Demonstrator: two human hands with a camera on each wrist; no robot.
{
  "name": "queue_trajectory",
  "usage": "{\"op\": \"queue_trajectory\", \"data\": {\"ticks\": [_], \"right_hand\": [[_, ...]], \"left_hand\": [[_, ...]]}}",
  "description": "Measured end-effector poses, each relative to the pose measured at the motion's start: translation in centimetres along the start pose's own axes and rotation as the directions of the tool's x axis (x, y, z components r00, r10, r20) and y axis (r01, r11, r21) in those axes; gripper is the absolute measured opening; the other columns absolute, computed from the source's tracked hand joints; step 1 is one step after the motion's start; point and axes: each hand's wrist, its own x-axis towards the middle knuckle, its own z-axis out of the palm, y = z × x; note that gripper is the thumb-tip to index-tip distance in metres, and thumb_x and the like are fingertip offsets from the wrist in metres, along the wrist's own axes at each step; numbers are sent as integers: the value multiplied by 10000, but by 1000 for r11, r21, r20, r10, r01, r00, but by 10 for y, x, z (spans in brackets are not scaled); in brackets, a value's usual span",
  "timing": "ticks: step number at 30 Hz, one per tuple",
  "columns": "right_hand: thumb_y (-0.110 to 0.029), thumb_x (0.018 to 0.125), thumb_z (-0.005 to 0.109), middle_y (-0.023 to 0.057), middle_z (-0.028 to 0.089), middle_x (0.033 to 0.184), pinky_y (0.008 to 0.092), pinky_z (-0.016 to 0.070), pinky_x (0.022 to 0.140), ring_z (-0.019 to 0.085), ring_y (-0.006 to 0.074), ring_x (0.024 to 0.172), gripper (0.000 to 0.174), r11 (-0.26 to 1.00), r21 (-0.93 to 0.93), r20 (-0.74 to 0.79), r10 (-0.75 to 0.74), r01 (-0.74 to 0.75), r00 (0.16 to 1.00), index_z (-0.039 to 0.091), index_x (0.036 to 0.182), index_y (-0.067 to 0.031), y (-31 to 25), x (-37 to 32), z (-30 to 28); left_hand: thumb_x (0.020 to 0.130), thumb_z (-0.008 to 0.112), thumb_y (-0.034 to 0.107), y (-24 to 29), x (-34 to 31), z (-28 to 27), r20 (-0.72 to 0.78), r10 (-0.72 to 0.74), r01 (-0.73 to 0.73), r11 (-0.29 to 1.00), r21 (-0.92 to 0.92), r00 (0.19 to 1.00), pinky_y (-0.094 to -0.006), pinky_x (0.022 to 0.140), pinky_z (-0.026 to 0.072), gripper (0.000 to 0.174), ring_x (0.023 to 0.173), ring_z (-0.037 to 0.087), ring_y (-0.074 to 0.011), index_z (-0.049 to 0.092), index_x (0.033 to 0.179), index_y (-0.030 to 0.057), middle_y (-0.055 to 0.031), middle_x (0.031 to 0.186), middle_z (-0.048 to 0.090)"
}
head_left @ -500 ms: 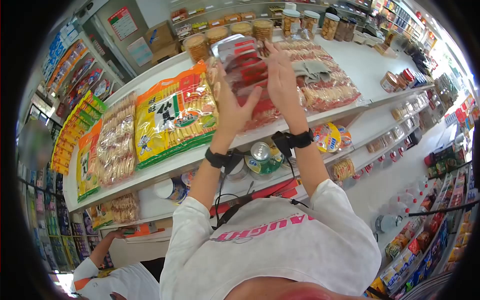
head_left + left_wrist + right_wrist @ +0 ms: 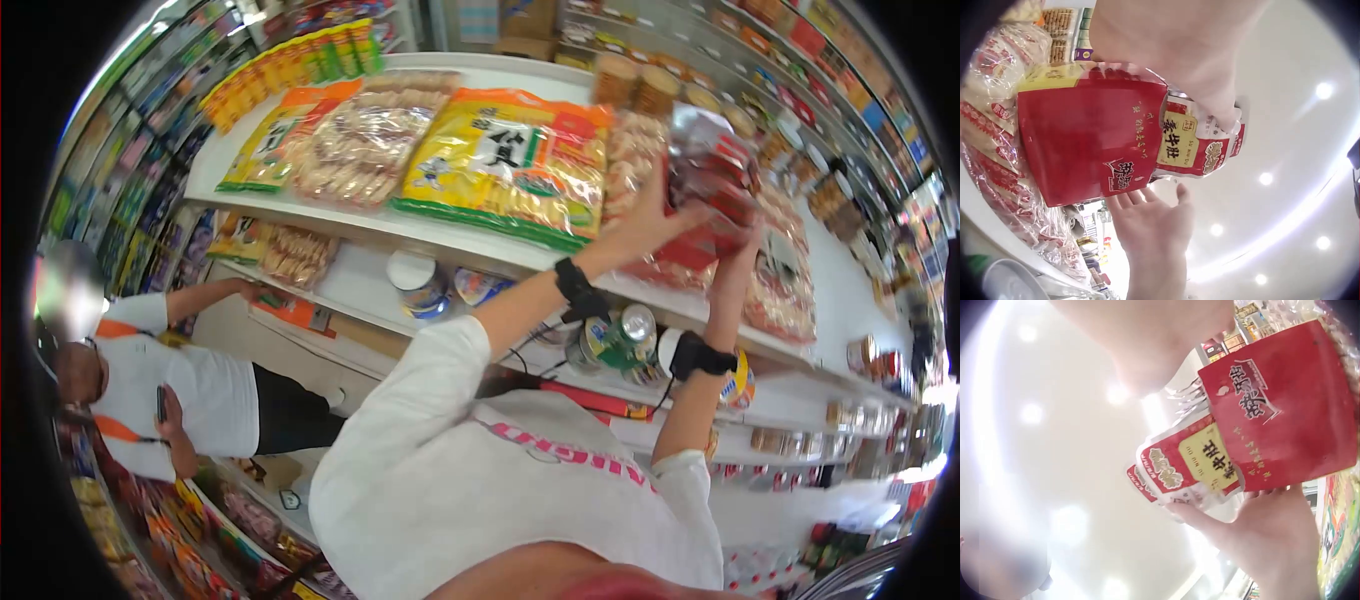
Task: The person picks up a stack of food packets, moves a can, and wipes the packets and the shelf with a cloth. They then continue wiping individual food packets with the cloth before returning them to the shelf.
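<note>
A red open-topped box (image 2: pixel 1094 134) is held between both hands over the shelf. Printed snack pouches (image 2: pixel 1188 137), red, white and yellow, stick out of its open end. My left hand (image 2: pixel 655 225) grips one side, and in the right wrist view its thumb (image 2: pixel 1200 515) lies against the pouches while its other fingers go partly behind the box. On the opposite side my right hand (image 2: pixel 735 270) holds the box, fingers reaching behind its edge, as the left wrist view shows. Clear-wrapped snack packs (image 2: pixel 997 134) lie on the shelf close by the box.
Left of the hands, a big yellow snack bag (image 2: pixel 505 165) lies on the white shelf (image 2: pixel 520 250). Jars (image 2: pixel 830 195) stand along the back right. Cans (image 2: pixel 637 325) sit on the tier below. Another person (image 2: pixel 180 380) stands at the left, one arm reaching to the lower shelf.
The head view has swung left, so the hands and box appear farther right and more of the other person shows. Both hands still hold the box, which looks more tilted.
</note>
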Motion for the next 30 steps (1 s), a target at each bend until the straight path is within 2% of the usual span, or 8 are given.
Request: {"op": "queue_trajectory", "data": {"ticks": [7,9,10,13,17,23,26,30], "right_hand": [[-493,1055,370,143,653,1249,380,509,976,643,232,1127,585,979,-171,173,-79,109,982,524,1376,-29,-11,-15,6],[-397,1064,360,94,618,1288,304,512,875,635,197,1086,541,969,-188,209,-122,163,970,432,1483,-61,-11,-18,3],[-382,1063,372,98,606,1301,345,509,930,629,226,1119,569,959,-183,229,-171,215,958,373,1522,-46,-16,-25,8],[-497,1041,363,150,623,1298,389,486,1002,628,266,1153,592,986,-47,201,-147,160,968,517,1369,-28,-26,-37,38],[-482,1061,361,172,455,1483,370,349,1123,457,275,1349,640,999,-37,365,9,5,931,342,1514,-30,-13,-61,81],[-490,1068,338,197,304,1575,346,206,1182,272,283,1463,701,976,-186,558,7,117,830,207,1560,-8,-7,-93,178],[-494,1072,326,210,228,1622,334,135,1211,179,286,1519,737,969,-222,582,44,107,812,139,1583,3,4,-96,198],[-502,1068,342,171,272,1578,325,192,1174,247,252,1460,713,978,-206,566,152,-39,810,202,1560,-5,29,-98,200]], "left_hand": [[859,764,446,-18,-19,-6,-7,119,-113,958,262,993,-380,1222,145,1218,1517,106,-317,-100,1550,-63,-272,1625,62],[845,778,441,-14,-28,-9,-30,169,-155,951,266,985,-379,1227,112,1243,1528,50,-321,-113,1545,-70,-279,1633,9],[804,816,418,3,-30,-13,-29,190,-188,979,80,981,-379,1230,84,1283,1532,9,-309,-111,1550,-61,-261,1645,-40],[702,894,403,38,-35,-31,-71,349,-328,921,210,934,-409,1228,117,1396,1528,52,-354,-116,1549,-55,-270,1639,-33],[638,945,294,65,-40,-78,-164,345,-301,922,244,924,-430,1086,421,1265,1339,464,-320,149,1585,30,-203,1495,388],[891,756,387,84,-67,-142,-391,131,-39,972,233,911,-353,999,476,800,1166,578,-228,368,1465,-13,-138,1308,565],[924,725,369,75,-76,-169,-391,47,57,966,251,919,-335,1011,447,744,1152,570,-208,373,1459,-10,-126,1299,570],[936,713,365,58,-81,-191,-337,10,96,951,295,941,-334,1032,423,774,1173,550,-203,332,1495,-11,-132,1324,552]]}}
